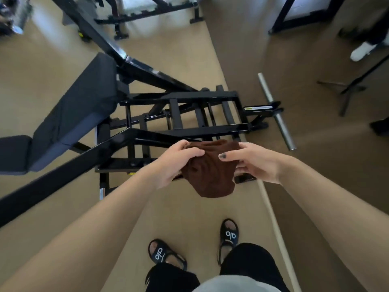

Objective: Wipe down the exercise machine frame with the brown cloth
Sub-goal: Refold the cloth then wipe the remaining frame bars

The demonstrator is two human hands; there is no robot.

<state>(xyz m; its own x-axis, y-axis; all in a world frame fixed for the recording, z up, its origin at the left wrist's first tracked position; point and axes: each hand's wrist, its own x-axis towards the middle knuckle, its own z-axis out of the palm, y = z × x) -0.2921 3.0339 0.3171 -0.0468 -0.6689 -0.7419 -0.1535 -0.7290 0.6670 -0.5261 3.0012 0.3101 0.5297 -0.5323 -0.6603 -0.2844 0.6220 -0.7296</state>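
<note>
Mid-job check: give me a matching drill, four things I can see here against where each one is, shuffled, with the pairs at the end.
Things:
1. brown cloth
2. padded bench
3. silver bar
4. black sandals

Places:
A. sticking out at the frame's right end
B. on the person's feet, bottom of view
C. bunched between left hand and right hand
D. left of the black machine frame

Pairs: 1-C, 2-D, 3-A, 4-B

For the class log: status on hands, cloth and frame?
Left hand and right hand both grip cloth. Cloth bunched, held above frame. Nothing in the way.
</note>
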